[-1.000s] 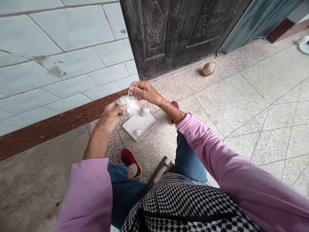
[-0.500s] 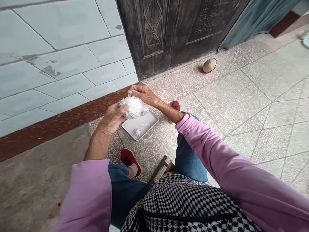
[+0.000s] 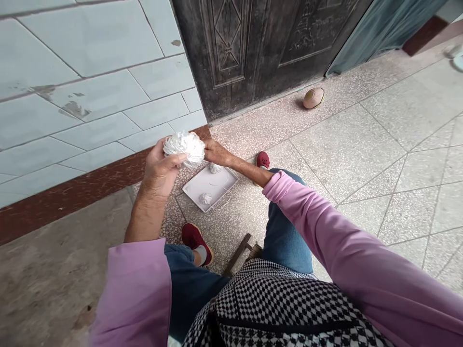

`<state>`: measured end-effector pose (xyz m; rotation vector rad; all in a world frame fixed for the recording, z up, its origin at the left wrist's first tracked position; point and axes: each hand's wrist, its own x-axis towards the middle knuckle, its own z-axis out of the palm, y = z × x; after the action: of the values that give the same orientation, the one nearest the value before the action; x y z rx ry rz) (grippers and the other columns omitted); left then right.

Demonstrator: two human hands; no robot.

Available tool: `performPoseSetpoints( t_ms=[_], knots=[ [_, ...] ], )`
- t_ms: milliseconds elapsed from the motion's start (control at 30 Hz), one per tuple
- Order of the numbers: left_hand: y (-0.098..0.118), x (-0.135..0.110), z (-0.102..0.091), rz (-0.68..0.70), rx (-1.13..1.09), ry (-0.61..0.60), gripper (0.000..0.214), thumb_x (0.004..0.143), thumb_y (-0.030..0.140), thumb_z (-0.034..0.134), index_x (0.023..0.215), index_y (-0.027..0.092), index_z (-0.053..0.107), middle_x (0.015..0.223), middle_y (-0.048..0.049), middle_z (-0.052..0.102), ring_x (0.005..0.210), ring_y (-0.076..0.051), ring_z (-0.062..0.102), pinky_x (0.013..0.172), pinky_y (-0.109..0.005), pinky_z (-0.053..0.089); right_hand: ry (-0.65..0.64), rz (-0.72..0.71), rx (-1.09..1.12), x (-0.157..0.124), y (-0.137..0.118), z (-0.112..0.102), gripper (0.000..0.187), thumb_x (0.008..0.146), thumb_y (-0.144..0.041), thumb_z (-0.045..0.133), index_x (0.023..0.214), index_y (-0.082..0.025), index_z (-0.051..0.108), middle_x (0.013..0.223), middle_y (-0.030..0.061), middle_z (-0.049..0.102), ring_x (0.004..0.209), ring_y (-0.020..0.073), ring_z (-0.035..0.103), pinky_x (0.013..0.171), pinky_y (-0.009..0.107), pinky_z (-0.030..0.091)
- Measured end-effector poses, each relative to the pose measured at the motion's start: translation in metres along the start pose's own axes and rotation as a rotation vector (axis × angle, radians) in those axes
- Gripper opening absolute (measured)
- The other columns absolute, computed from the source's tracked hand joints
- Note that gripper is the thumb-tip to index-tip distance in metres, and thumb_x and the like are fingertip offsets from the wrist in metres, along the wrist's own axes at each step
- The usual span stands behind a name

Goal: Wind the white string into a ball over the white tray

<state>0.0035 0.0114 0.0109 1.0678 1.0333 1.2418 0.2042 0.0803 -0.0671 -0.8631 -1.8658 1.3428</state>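
A thick ball of white yarn (image 3: 185,149) rests in my left hand (image 3: 162,161), whose thumb presses across its near side. At the ball's right edge is my right hand (image 3: 218,153), closed on the white yarn; its fingertips are partly hidden by the ball. Below both hands a shallow white box lid (image 3: 195,187) lies on the floor. Inside it are a small white yarn ball (image 3: 205,199) near the front and another small white ball (image 3: 214,168) at the back. A thin strand loops over the lid's right side.
A dark carved door (image 3: 249,53) and a pale tiled wall (image 3: 90,86) stand ahead. On the speckled floor lies a pinkish ball (image 3: 313,98). My red shoes (image 3: 195,241) flank the lid, and part of a wooden stool (image 3: 238,253) shows between my legs.
The large yarn ball has moved left and up slightly and turned in my left hand. My right hand has dropped from its top to its right side, uncovering the back ball in the lid.
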Motion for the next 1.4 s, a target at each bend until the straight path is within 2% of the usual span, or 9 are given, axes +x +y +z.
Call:
performPoseSetpoints(
  t_ms=[133,300,500,667,767,867,1000,1133,1400],
  knots=[
    [0.002,0.004,-0.019,0.089,0.053,0.137,0.091,0.055,0.045,0.121,0.124,0.024,0.067,0.122,-0.0085,0.074,0.125,-0.033,0.069,0.114,-0.052,0.065,-0.137,0.097,-0.090,-0.018,-0.025,0.024,0.035,0.127,-0.009,0.062,0.093,-0.015,0.070,0.085,-0.0008,0.062,0.084,0.0163,0.056,0.081,0.028,0.040],
    [-0.001,0.007,-0.045,0.150,0.179,0.292,0.093,0.052,0.048,0.122,0.124,0.024,0.068,0.121,-0.0048,0.078,0.116,-0.028,0.067,0.108,-0.044,0.061,-0.345,0.055,0.004,-0.031,-0.049,0.044,0.040,0.136,-0.016,0.061,0.097,-0.016,0.068,0.075,-0.0059,0.051,0.074,0.0139,0.046,0.073,0.025,0.037],
    [-0.003,0.004,-0.065,0.122,0.380,0.270,0.093,0.050,0.030,0.118,0.128,0.021,0.069,0.122,-0.0070,0.080,0.117,-0.032,0.071,0.101,-0.044,0.057,-0.221,0.007,0.208,-0.017,-0.053,0.033,0.041,0.143,-0.032,0.065,0.106,-0.015,0.071,0.073,-0.0101,0.044,0.070,0.0101,0.040,0.070,0.026,0.033],
    [0.001,-0.012,-0.052,-0.086,0.508,0.028,0.089,0.053,0.031,0.115,0.134,0.014,0.080,0.120,-0.0098,0.084,0.110,-0.033,0.072,0.102,-0.047,0.056,-0.032,-0.043,0.323,0.001,-0.044,0.010,0.058,0.138,-0.062,0.077,0.102,-0.019,0.064,0.078,-0.0084,0.045,0.070,0.0107,0.036,0.064,0.022,0.034],
    [0.004,-0.018,-0.044,-0.154,0.414,-0.185,0.088,0.064,0.037,0.118,0.141,0.015,0.082,0.124,-0.0117,0.087,0.114,-0.037,0.076,0.103,-0.048,0.061,0.070,-0.037,0.345,0.006,-0.036,0.000,0.062,0.133,-0.066,0.084,0.098,-0.021,0.059,0.079,-0.0069,0.047,0.069,0.0105,0.037,0.061,0.020,0.036],
    [0.002,-0.019,-0.040,-0.125,0.243,-0.279,0.082,0.067,0.039,0.120,0.139,0.019,0.085,0.128,-0.0135,0.089,0.119,-0.039,0.081,0.101,-0.047,0.067,0.113,0.013,0.330,0.005,-0.034,-0.004,0.063,0.129,-0.064,0.090,0.095,-0.022,0.058,0.077,-0.0061,0.051,0.068,0.0104,0.039,0.060,0.020,0.037],
    [-0.008,-0.013,-0.034,-0.041,0.044,-0.223,0.080,0.064,0.037,0.121,0.134,0.023,0.087,0.130,-0.0134,0.089,0.123,-0.039,0.083,0.102,-0.047,0.072,0.139,0.081,0.264,-0.001,-0.035,-0.005,0.066,0.133,-0.058,0.084,0.086,-0.023,0.055,0.072,-0.0066,0.046,0.068,0.0099,0.039,0.060,0.022,0.034],
    [-0.013,-0.005,-0.022,-0.023,-0.124,-0.150,0.080,0.062,0.037,0.120,0.131,0.019,0.083,0.126,-0.0160,0.088,0.138,-0.045,0.080,0.118,-0.056,0.072,0.139,0.066,0.188,-0.007,-0.026,-0.003,0.067,0.131,-0.048,0.089,0.082,-0.023,0.051,0.073,-0.0069,0.045,0.074,0.0122,0.042,0.067,0.024,0.037],
    [-0.019,0.019,-0.009,0.064,-0.241,0.076,0.077,0.056,0.039,0.118,0.117,0.022,0.075,0.115,-0.0111,0.087,0.129,-0.036,0.078,0.117,-0.047,0.070,-0.099,-0.029,-0.156,-0.029,-0.015,0.016,0.041,0.141,-0.035,0.067,0.106,-0.016,0.077,0.095,0.0028,0.069,0.094,0.0207,0.065,0.099,0.032,0.053]
  ],
)
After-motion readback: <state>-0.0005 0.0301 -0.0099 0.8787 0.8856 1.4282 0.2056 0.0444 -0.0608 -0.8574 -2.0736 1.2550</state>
